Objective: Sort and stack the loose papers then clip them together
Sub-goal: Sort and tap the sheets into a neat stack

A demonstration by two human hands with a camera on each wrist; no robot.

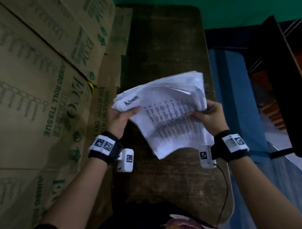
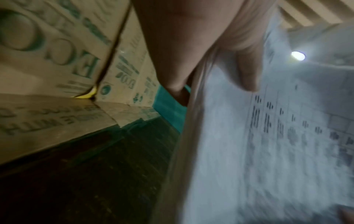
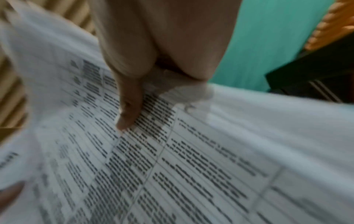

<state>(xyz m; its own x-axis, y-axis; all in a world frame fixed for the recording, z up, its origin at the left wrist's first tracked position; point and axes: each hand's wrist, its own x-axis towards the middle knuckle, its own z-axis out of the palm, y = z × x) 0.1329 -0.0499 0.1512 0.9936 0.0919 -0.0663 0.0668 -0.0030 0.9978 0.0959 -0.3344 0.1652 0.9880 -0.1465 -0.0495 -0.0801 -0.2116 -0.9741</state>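
A thick stack of white printed papers (image 1: 169, 113) is held above the dark wooden table (image 1: 170, 180). Its top sheet carries a printed table and the handwritten word "Admin". My left hand (image 1: 123, 116) grips the stack's left edge, thumb on top (image 2: 247, 72), paper (image 2: 268, 151) beside it. My right hand (image 1: 206, 114) grips the right edge, its thumb (image 3: 130, 109) pressing the printed sheet (image 3: 172, 159). The sheets are uneven and curl at the near end. A small binder clip (image 1: 206, 89) lies on the table just behind the stack's right corner, partly hidden.
Large cardboard cartons (image 1: 30, 86) printed "JUMBO ROLL TISSUE" wall off the table's left side. A green wall (image 1: 228, 3) is behind. Right of the table lie blue cloth (image 1: 237, 100) and a dark box (image 1: 286, 88). A black cable (image 1: 225, 189) runs from my right wrist.
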